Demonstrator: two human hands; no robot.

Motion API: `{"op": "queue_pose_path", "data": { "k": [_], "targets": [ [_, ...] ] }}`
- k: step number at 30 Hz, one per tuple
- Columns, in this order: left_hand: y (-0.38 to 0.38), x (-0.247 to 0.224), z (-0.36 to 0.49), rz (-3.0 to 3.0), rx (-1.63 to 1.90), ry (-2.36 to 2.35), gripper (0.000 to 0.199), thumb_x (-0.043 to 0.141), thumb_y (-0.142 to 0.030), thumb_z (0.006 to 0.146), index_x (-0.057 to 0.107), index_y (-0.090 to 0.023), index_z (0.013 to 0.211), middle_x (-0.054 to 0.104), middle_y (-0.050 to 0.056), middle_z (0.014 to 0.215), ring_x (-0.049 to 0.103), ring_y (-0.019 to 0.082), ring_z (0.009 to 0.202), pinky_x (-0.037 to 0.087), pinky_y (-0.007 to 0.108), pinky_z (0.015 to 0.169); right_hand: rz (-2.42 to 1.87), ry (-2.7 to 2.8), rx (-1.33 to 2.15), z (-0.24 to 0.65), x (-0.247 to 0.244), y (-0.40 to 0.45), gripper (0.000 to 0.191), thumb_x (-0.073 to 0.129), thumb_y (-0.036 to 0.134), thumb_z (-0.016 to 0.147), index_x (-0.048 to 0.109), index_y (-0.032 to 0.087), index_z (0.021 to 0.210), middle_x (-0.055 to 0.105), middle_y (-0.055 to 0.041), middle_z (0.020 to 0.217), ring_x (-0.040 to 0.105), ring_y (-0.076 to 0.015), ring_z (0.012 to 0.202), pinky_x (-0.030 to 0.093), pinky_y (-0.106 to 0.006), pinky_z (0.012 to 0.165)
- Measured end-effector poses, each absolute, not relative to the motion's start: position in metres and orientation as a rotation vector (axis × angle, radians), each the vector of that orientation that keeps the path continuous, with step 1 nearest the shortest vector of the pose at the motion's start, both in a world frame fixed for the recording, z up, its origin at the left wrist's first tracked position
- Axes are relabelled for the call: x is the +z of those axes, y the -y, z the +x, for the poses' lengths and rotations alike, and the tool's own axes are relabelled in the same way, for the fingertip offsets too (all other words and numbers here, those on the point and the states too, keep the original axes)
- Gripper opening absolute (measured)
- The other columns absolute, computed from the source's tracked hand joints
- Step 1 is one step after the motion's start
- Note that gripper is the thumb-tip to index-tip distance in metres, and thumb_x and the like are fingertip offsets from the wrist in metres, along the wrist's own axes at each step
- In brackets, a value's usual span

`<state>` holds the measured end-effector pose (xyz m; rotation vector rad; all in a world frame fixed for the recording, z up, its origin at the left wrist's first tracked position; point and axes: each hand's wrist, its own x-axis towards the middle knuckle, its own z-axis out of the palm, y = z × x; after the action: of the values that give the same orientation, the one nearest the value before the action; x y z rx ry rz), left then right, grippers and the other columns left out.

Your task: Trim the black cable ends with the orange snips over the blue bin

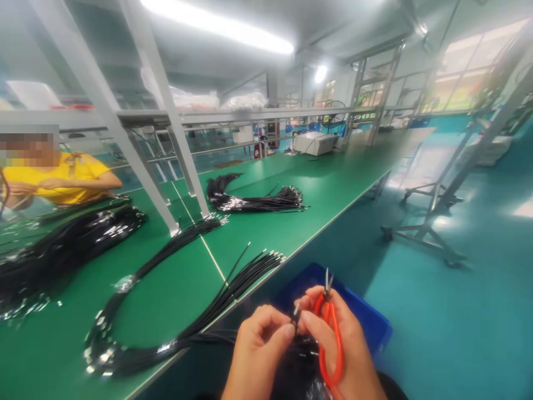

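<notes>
My left hand (263,344) pinches a thin black cable (296,319) near its pale tip, between thumb and forefinger. Orange-handled scissors (340,353) rest in my right hand (355,341), their short pointed blades upward and slightly apart. The thumb and forefinger of that hand are also at the cable tip, close to the left fingertips. Just left of my hands, a long bundle of black cables (141,358) curves over the green table (166,311), its pale-tipped ends by the edge. More dark cable and shiny plastic lie below my hands, partly hidden.
A blue bin (368,319) sits below the table edge, behind my right hand. Another cable bundle (262,203) lies farther back, and a large pile (70,244) at left near a person in yellow (79,178). Metal shelf posts (183,144) rise from the table; a wheeled frame (428,230) stands right.
</notes>
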<state>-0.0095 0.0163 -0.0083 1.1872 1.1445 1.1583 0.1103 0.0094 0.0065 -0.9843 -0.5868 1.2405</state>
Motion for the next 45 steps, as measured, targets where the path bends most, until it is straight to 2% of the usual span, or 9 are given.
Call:
{"op": "queue_pose_path", "data": {
  "k": [3, 10, 17, 22, 27, 29, 33, 39, 45],
  "targets": [
    [-0.015, -0.008, -0.01, 1.218, 1.128, -1.167, 0.012, 0.069, -0.025, 0.07, 0.069, -0.017, 0.061, 0.063, 0.001, 0.064, 0.056, 0.017, 0.065, 0.042, 0.026, 0.065, -0.945, 0.621, 1.258, 0.11, 0.01, -0.01, 0.022, 0.075, 0.018, 0.064, 0.061, 0.022, 0.081, 0.064, 0.0032, 0.068, 0.055, -0.0108, 0.054, 0.045, -0.023, 0.057],
    [-0.013, -0.005, -0.012, 1.256, 1.067, -1.194, 0.016, 0.07, -0.029, 0.071, 0.068, -0.015, 0.062, 0.062, 0.001, 0.062, 0.055, 0.016, 0.061, 0.042, 0.024, 0.059, -0.948, 0.671, 1.291, 0.11, 0.011, -0.009, 0.021, 0.076, 0.023, 0.067, 0.06, 0.021, 0.081, 0.062, 0.0037, 0.065, 0.055, -0.0106, 0.052, 0.044, -0.023, 0.054],
    [-0.007, -0.006, -0.012, 1.297, 1.039, -1.251, 0.015, 0.068, -0.028, 0.072, 0.068, -0.016, 0.063, 0.063, 0.001, 0.062, 0.055, 0.017, 0.062, 0.042, 0.024, 0.06, -0.913, 0.584, 1.392, 0.111, 0.013, -0.007, 0.018, 0.074, 0.018, 0.068, 0.059, 0.019, 0.078, 0.061, 0.0037, 0.059, 0.053, -0.01, 0.048, 0.043, -0.021, 0.049],
    [-0.007, -0.004, -0.012, 1.12, 1.079, -0.991, 0.021, 0.071, -0.033, 0.071, 0.059, -0.018, 0.063, 0.066, 0.0, 0.061, 0.058, 0.015, 0.059, 0.045, 0.024, 0.06, -0.799, 0.341, 1.688, 0.112, 0.008, -0.009, 0.019, 0.074, 0.014, 0.06, 0.063, 0.017, 0.075, 0.064, 0.0006, 0.056, 0.054, -0.0106, 0.045, 0.044, -0.021, 0.047],
    [-0.006, -0.002, -0.006, 0.979, 1.186, -0.924, 0.029, 0.069, -0.043, 0.072, 0.053, -0.019, 0.07, 0.059, -0.004, 0.057, 0.05, 0.01, 0.05, 0.043, 0.021, 0.05, -0.778, 0.139, 1.721, 0.1, 0.0, -0.006, 0.022, 0.078, 0.014, 0.055, 0.066, 0.017, 0.072, 0.063, 0.0, 0.059, 0.056, -0.0123, 0.052, 0.047, -0.023, 0.051],
    [-0.007, 0.0, -0.004, 1.029, 1.204, -0.97, 0.027, 0.069, -0.042, 0.073, 0.055, -0.019, 0.074, 0.059, -0.003, 0.06, 0.051, 0.01, 0.052, 0.042, 0.02, 0.05, -0.775, 0.198, 1.663, 0.094, -0.003, -0.004, 0.023, 0.079, 0.016, 0.055, 0.064, 0.019, 0.072, 0.061, 0.0017, 0.06, 0.054, -0.0126, 0.054, 0.046, -0.023, 0.051],
    [-0.012, 0.006, -0.006, 1.013, 1.192, -1.002, 0.021, 0.07, -0.032, 0.073, 0.057, -0.017, 0.065, 0.06, -0.003, 0.052, 0.054, 0.011, 0.046, 0.043, 0.021, 0.047, -0.774, 0.341, 1.562, 0.089, -0.004, -0.003, 0.019, 0.077, 0.017, 0.059, 0.063, 0.021, 0.071, 0.058, 0.0043, 0.058, 0.046, -0.0099, 0.05, 0.041, -0.021, 0.048],
    [-0.02, 0.009, -0.017, 0.92, 1.125, -0.778, 0.011, 0.072, -0.023, 0.072, 0.068, -0.013, 0.07, 0.065, 0.0, 0.053, 0.061, 0.011, 0.047, 0.045, 0.021, 0.05, -0.654, 0.318, 1.713, 0.097, 0.008, -0.006, 0.012, 0.074, 0.018, 0.06, 0.065, 0.02, 0.069, 0.057, 0.0028, 0.051, 0.049, -0.0121, 0.052, 0.043, -0.024, 0.054],
    [-0.018, 0.006, -0.011, 0.776, 1.186, -0.745, 0.018, 0.074, -0.021, 0.07, 0.06, -0.015, 0.062, 0.061, -0.003, 0.048, 0.058, 0.01, 0.043, 0.044, 0.019, 0.045, -0.678, 0.294, 1.727, 0.097, 0.011, -0.008, 0.016, 0.076, 0.018, 0.059, 0.067, 0.02, 0.072, 0.059, 0.0023, 0.059, 0.049, -0.0108, 0.054, 0.043, -0.023, 0.054]
  ]
}}
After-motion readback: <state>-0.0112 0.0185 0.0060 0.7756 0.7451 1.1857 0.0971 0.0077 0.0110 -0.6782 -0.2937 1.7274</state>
